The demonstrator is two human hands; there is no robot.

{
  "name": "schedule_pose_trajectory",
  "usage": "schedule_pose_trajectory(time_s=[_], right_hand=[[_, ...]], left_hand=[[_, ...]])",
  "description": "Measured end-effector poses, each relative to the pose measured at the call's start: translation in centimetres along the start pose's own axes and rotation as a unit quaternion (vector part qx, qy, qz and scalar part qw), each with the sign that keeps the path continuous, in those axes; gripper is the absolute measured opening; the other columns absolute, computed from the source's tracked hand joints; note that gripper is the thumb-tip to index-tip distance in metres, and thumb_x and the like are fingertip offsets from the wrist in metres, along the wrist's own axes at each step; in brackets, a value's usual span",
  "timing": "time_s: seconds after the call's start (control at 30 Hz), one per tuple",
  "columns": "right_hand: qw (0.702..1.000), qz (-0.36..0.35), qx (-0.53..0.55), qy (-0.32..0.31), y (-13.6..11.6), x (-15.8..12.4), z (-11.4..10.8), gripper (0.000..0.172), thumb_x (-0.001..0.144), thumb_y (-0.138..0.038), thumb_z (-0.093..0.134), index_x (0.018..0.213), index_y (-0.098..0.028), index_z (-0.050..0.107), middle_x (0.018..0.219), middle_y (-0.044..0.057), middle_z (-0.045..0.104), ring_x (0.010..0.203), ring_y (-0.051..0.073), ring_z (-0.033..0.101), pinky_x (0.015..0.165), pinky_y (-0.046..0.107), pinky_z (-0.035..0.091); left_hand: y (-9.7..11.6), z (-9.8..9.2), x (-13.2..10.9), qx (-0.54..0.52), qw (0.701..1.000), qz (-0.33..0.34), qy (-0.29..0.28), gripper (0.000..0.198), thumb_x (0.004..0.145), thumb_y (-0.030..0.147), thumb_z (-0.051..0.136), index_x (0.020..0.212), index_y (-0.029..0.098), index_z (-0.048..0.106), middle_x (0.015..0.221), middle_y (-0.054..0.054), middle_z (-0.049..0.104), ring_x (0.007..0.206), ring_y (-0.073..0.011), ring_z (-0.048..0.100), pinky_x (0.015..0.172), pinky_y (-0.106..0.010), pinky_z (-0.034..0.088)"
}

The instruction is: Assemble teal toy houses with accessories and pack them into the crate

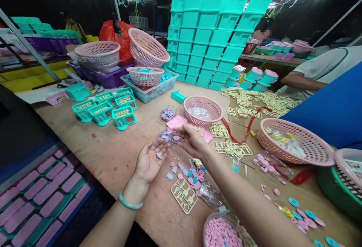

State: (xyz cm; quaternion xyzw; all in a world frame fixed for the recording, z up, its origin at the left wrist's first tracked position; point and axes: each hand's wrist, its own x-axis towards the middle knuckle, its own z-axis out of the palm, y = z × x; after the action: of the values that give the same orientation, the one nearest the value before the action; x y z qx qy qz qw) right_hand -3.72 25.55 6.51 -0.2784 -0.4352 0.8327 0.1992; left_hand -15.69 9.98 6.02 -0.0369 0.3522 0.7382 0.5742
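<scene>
My left hand [148, 161] is palm up with fingers loosely curled, and a small lavender plastic piece [158, 155] rests in it. Facing it, my right hand [192, 141] has its fingers stretched out. A round lavender piece [176, 138] shows at those fingers; I cannot make out whether they touch it. Just beyond the hands sits a clear box of lavender pieces [164, 137], beside pink plastic trays [177, 121]. Below my right hand lie loose pink and teal discs [195, 180], lavender pieces [170, 176] and a cream sprue frame [184, 196].
A pink basket [203, 110] of clear bags stands ahead. Filled teal cases [103, 112] are at left, with stacked teal boxes [198, 43] behind. Cream sprues [260, 102] and another pink basket [296, 141] lie right. Pink hooks fill a tub [222, 233]. A co-worker's sleeve [325, 68] shows.
</scene>
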Motion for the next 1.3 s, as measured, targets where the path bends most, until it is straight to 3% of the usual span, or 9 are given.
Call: schedule_pose_trajectory(time_s=[0.27,0.4,0.5,0.6,0.73,0.87,1.0,1.2,1.3], right_hand=[[1.0,0.022,0.014,0.014,1.2,-2.8,-1.0,0.047,0.102,-0.054,0.04,0.1,-0.018,0.07,0.101,0.014,0.075,0.092,0.02,0.073,0.083,0.035,0.061],[1.0,0.024,-0.007,0.0,1.8,-5.2,0.1,0.045,0.101,-0.056,0.043,0.109,-0.021,0.07,0.111,0.012,0.075,0.098,0.019,0.072,0.089,0.034,0.058],[0.99,-0.021,-0.134,-0.048,2.3,-6.4,1.6,0.04,0.094,-0.056,0.058,0.116,-0.025,0.07,0.115,0.009,0.074,0.106,0.022,0.069,0.095,0.04,0.055],[0.943,-0.139,-0.301,-0.033,2.0,-4.8,1.8,0.035,0.09,-0.046,0.067,0.119,-0.026,0.069,0.117,0.007,0.073,0.107,0.023,0.068,0.098,0.042,0.053],[0.844,-0.233,-0.475,0.09,-0.6,1.2,-0.6,0.017,0.086,-0.025,0.064,0.1,-0.021,0.073,0.102,0.008,0.075,0.092,0.022,0.069,0.089,0.04,0.054],[0.793,-0.198,-0.556,0.15,-2.6,6.6,-2.6,0.013,0.082,-0.012,0.061,0.082,-0.019,0.072,0.09,0.007,0.076,0.083,0.021,0.068,0.083,0.036,0.051],[0.79,-0.188,-0.563,0.153,-2.5,8.9,-2.2,0.014,0.085,-0.014,0.056,0.08,-0.018,0.069,0.083,0.006,0.073,0.078,0.02,0.065,0.078,0.033,0.049],[0.799,-0.203,-0.554,0.118,-0.8,7.5,-2.0,0.011,0.087,-0.024,0.055,0.083,-0.02,0.064,0.083,0.003,0.069,0.075,0.017,0.061,0.075,0.031,0.047],[0.837,-0.19,-0.507,0.077,0.2,5.7,-2.7,0.012,0.087,-0.029,0.054,0.085,-0.02,0.061,0.083,0.003,0.066,0.073,0.017,0.061,0.07,0.032,0.05]], left_hand=[[-2.3,-0.3,-0.5,-0.025,0.998,-0.049,-0.013,0.031,0.095,0.033,0.045,0.099,0.014,0.069,0.119,-0.017,0.071,0.117,-0.026,0.067,0.101,-0.044,0.055],[-3.6,0.0,-1.2,-0.059,0.994,-0.088,-0.014,0.033,0.098,0.032,0.041,0.103,0.014,0.069,0.107,-0.015,0.073,0.101,-0.0232,0.071,0.094,-0.043,0.058],[-4.2,0.2,-1.2,-0.081,0.994,-0.072,-0.002,0.029,0.099,0.025,0.043,0.094,0.015,0.07,0.089,-0.008,0.072,0.079,-0.0172,0.07,0.083,-0.036,0.06],[-3.8,-0.3,-0.7,-0.041,0.998,-0.047,0.009,0.019,0.093,0.015,0.052,0.085,0.014,0.069,0.081,-0.006,0.069,0.069,-0.013,0.066,0.07,-0.026,0.058],[-1.7,-2.1,0.7,0.131,0.988,0.071,0.05,0.013,0.078,0.025,0.075,0.086,0.015,0.07,0.07,0.0,0.062,0.058,-0.0098,0.055,0.052,-0.019,0.045],[1.5,-3.4,3.0,0.425,0.862,0.26,0.09,0.026,0.077,0.044,0.074,0.079,0.018,0.069,0.063,0.003,0.058,0.06,-0.0133,0.053,0.056,-0.023,0.04],[3.4,-2.7,6.0,0.633,0.716,0.289,0.066,0.022,0.081,0.041,0.069,0.084,0.019,0.072,0.083,-0.006,0.074,0.08,-0.022,0.065,0.073,-0.03,0.046],[2.8,-2.4,6.6,0.695,0.662,0.279,0.035,0.021,0.082,0.014,0.057,0.09,0.02,0.075,0.089,-0.008,0.076,0.086,-0.0226,0.068,0.081,-0.032,0.049],[2.5,-3.5,5.5,0.723,0.59,0.355,0.055,0.03,0.088,0.013,0.051,0.105,0.019,0.075,0.105,-0.013,0.075,0.097,-0.0248,0.067,0.088,-0.033,0.049]])
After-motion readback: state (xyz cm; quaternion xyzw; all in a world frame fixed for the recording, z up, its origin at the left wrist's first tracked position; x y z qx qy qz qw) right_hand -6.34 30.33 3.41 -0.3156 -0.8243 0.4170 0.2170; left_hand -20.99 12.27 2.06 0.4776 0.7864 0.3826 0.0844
